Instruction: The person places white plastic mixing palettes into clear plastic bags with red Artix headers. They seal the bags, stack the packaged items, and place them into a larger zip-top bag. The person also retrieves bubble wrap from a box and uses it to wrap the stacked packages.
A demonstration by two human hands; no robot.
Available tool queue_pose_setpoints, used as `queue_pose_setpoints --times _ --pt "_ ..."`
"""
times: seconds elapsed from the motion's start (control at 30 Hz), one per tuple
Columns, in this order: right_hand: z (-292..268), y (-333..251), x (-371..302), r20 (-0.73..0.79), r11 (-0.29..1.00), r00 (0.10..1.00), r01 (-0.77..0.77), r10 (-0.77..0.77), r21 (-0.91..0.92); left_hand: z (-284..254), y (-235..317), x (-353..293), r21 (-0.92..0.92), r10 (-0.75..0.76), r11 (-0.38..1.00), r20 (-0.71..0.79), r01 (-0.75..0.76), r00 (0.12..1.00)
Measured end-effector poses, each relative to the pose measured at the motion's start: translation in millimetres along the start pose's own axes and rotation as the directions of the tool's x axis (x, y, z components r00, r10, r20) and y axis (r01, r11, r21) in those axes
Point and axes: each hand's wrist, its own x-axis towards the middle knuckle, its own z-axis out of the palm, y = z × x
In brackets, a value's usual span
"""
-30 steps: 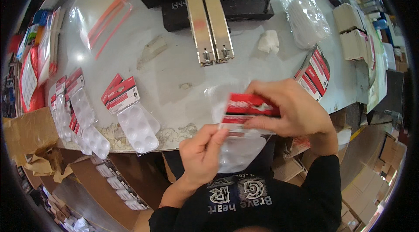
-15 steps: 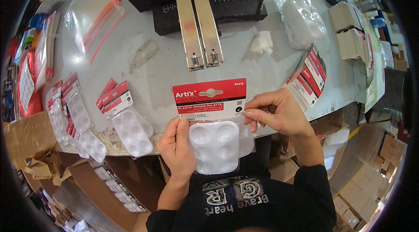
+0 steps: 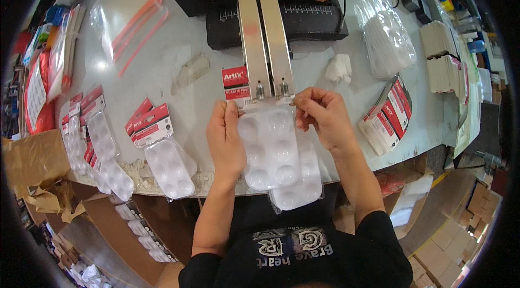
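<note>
My left hand [image 3: 224,139] pinches the left side of a red and white header card [image 3: 235,78] on a packed white plastic mixing palette [image 3: 271,150] with round wells. My right hand [image 3: 326,120] has its fingers closed at the card's right edge. Much of the card lies under two long metal arms [image 3: 262,39] of a black machine [image 3: 309,22], so its middle is hidden. A second white palette [image 3: 303,182] shows partly beneath the first, at the table's front edge.
Finished-looking palette packs [image 3: 168,163] lie at the left, with several more [image 3: 103,141] beyond. To the right are stacked header cards [image 3: 387,120], bagged palettes [image 3: 387,39] and crumpled white paper [image 3: 339,68]. A clear bag [image 3: 130,28] with a red strip lies far left; a cardboard box [image 3: 124,234] stands below.
Both hands have moved forward, sliding the card under the machine's metal arms. More of the second palette now shows below, and the whole view has shifted slightly.
</note>
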Motion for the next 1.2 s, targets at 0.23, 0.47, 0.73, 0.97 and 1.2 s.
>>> queue_pose_setpoints --times 0.23,0.47,0.73,0.97,1.2 --pt "-3.6 -7.7 -12.5 -0.138 0.941 0.969 0.155 -0.204 -0.301 -18.8 -8.8 -6.2 0.53 0.382 0.772 0.054 -0.35 0.923" --pt "-187.7 -70.7 -55.0 -0.34 0.484 0.746 -0.026 -0.573 -0.875 -97.2 27.7 -20.3 0.91 0.443 0.415 -0.192 -0.011 0.876" --pt "-246.4 -83.3 -36.0 -0.125 0.436 0.976 -0.037 -0.176 -0.899 -2.6 19.7 -63.3 0.497 0.006 0.865 0.133 -0.072 0.991" --pt "-242.2 -95.7 -33.9 -0.156 0.449 0.988 -0.131 -0.019 -0.884 -3.3 26.8 -61.6 -0.007 -0.029 1.0 0.143 0.031 0.989" --pt "-244.6 -100.8 -36.2 -0.249 0.475 0.952 -0.138 -0.18 -0.869 -14.4 39.6 -69.0 -0.363 -0.085 0.912 0.293 0.193 0.952"
